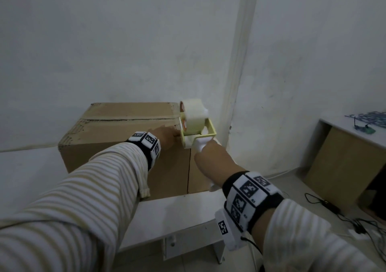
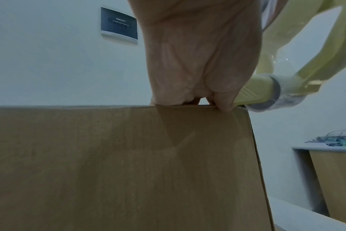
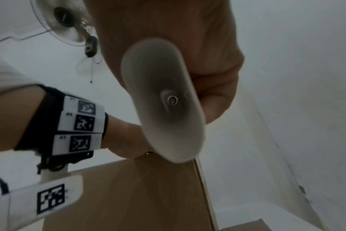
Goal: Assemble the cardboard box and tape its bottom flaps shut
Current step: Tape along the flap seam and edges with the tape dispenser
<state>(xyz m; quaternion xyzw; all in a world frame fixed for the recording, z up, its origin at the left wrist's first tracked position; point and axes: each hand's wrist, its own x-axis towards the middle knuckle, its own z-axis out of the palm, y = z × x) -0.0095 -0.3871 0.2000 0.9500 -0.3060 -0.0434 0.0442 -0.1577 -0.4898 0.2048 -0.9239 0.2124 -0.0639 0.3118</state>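
A brown cardboard box (image 1: 125, 123) stands on a white table (image 1: 177, 213), its upward flaps folded flat with a dark seam (image 1: 129, 118) running left to right. My left hand (image 1: 167, 138) lies on the box top at its right end and presses the flap down; its fingers reach over the edge (image 2: 197, 62). My right hand (image 1: 215, 163) grips the white handle (image 3: 162, 101) of a yellow tape dispenser (image 1: 196, 129) carrying a roll of clear tape. The dispenser's front sits at the box's top right edge, just beside my left fingers. Whether tape lies on the seam is unclear.
The wall stands close behind the box, with a corner post to its right. A low white desk (image 1: 334, 125) with wire bits stands at the far right, and cables (image 1: 334, 207) lie on the floor. A wall fan (image 3: 65, 20) and a dark panel (image 2: 118, 25) hang above.
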